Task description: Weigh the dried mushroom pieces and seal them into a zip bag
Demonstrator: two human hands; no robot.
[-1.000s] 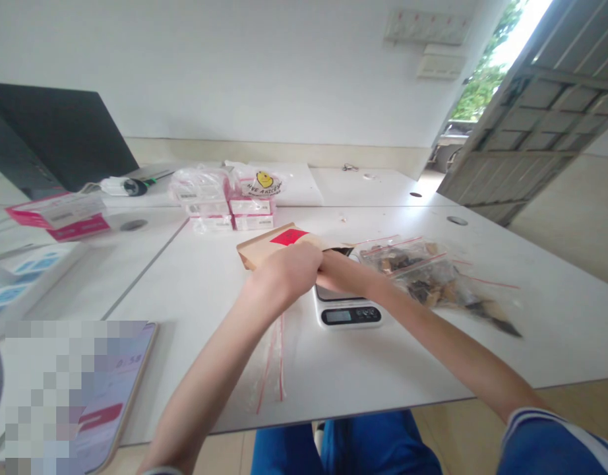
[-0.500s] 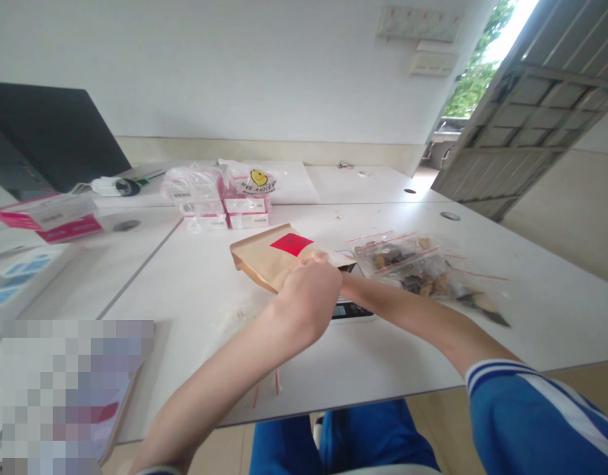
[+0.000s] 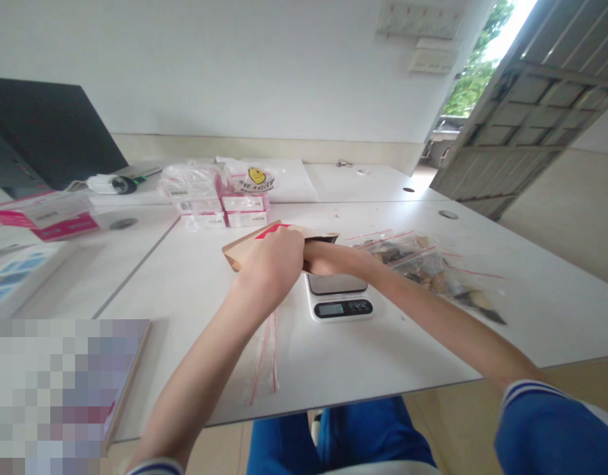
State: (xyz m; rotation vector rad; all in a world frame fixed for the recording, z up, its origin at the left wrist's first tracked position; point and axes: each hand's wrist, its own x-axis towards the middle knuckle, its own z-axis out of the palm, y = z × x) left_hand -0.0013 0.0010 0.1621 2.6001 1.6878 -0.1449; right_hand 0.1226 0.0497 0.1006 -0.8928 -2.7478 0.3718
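Centrally, left hand (image 3: 272,260) and right hand (image 3: 324,258) clamped on kraft pouch (image 3: 244,245), above scale (image 3: 337,298), bare tabletop (image 3: 195,290) leftward.

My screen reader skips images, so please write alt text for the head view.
Both hands, left hand and right hand, hold a brown paper pouch above a small digital scale on a white table, with filled zip bags alongside.
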